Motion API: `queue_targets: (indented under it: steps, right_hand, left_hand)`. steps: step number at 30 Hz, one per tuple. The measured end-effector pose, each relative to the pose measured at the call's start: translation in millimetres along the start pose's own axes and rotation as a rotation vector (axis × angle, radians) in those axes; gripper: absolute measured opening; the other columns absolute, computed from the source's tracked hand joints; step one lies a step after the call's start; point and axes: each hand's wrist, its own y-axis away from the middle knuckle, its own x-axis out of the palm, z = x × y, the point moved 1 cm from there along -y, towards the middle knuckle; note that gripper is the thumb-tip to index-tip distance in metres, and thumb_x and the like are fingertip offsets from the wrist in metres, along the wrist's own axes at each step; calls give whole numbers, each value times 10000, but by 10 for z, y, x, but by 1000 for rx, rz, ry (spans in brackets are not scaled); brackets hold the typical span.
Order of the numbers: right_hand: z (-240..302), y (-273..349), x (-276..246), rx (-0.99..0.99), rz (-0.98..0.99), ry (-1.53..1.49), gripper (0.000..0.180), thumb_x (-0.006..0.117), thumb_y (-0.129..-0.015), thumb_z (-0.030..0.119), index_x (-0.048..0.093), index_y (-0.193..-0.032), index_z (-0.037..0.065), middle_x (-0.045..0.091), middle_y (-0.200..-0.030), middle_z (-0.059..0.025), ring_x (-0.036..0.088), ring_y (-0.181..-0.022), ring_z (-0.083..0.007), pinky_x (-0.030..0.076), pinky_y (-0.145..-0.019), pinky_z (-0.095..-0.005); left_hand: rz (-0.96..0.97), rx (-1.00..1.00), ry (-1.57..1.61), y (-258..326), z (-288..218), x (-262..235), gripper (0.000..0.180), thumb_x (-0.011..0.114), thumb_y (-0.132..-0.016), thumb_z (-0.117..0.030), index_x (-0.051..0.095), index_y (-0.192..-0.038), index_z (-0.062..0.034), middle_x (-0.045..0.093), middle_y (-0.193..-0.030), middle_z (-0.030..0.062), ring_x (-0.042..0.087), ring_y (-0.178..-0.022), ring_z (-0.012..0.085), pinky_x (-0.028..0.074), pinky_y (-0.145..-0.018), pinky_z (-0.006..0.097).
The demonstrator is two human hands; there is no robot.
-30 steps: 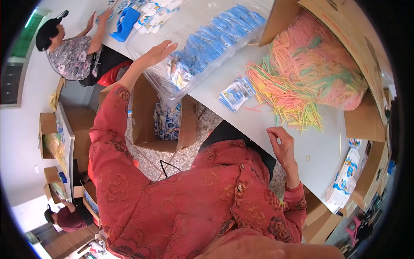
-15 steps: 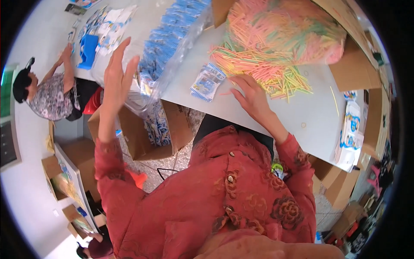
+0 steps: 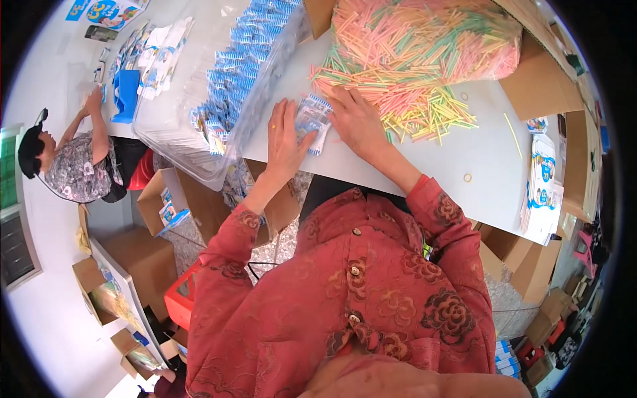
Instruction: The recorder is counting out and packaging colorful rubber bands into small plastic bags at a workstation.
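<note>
A small blue-and-white printed packet [image 3: 312, 121] lies flat on the white table between my hands. My left hand [image 3: 285, 142], a ring on one finger, rests at its left side with fingers stretched and thumb toward the packet. At the packet's right edge my right hand [image 3: 358, 127] is laid with its fingers extended, covering part of that edge. Its fingertips reach the near side of a heap of thin pink, yellow and green sticks [image 3: 424, 109]. Whether a stick lies under the right fingers is hidden.
A clear plastic tray [image 3: 179, 156] holds rows of blue-and-white packets [image 3: 245, 73] at left. A clear bag of coloured sticks [image 3: 424, 40] lies at the back. Stacked printed packaging [image 3: 543, 192] sits at the right edge. An open cardboard box [image 3: 282, 205] stands below the table. Another person [image 3: 86, 156] works far left.
My left hand has come down from above the tray to the packet's left side. My right hand has moved left and away from me, onto the packet's right edge.
</note>
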Motion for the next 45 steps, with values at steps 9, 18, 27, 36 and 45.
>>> queue_targets:
  steps: [9,18,27,36,45]
  right_hand:
    - [45,30,-37,-65,-73,-83,265,692,-766,194,640,-993,67,593,-1083,-50,550,-1011,-258,477,-801,-381]
    - [-15,-19,-94,11,-80,-331,152,704,-773,177,640,-828,51,624,-755,-93,597,-737,-281,484,-667,-386]
    - [-10,36,-605,-89,10,-498,127,674,-795,95,609,-844,-2,576,-762,-133,564,-737,-297,456,-639,-389]
    - [6,128,-974,-3,-133,-560,312,731,-726,31,640,-1024,32,625,-974,-112,617,-886,-267,518,-743,-343]
    - [54,168,-1150,-122,-159,-440,367,743,-718,44,645,-1072,48,616,-1030,-110,617,-915,-268,524,-737,-338]
  left_hand:
    - [-56,-45,23,49,28,106,756,753,-740,-134,347,-1351,49,354,-1393,261,344,-1287,431,296,-1070,475]
    - [-119,-110,156,-83,-115,-128,577,762,-714,-105,512,-1219,16,528,-1223,187,493,-1143,345,404,-961,413]
    - [159,-236,430,-135,-363,-281,159,743,-745,-68,667,-850,24,651,-709,95,623,-613,156,484,-586,258]
    - [66,-428,841,-34,-556,-113,80,726,-771,-7,650,-775,17,646,-705,4,584,-662,48,470,-597,208]
    - [61,-460,1093,-26,-690,-93,79,694,-771,63,643,-762,3,627,-743,-2,571,-701,46,469,-626,189]
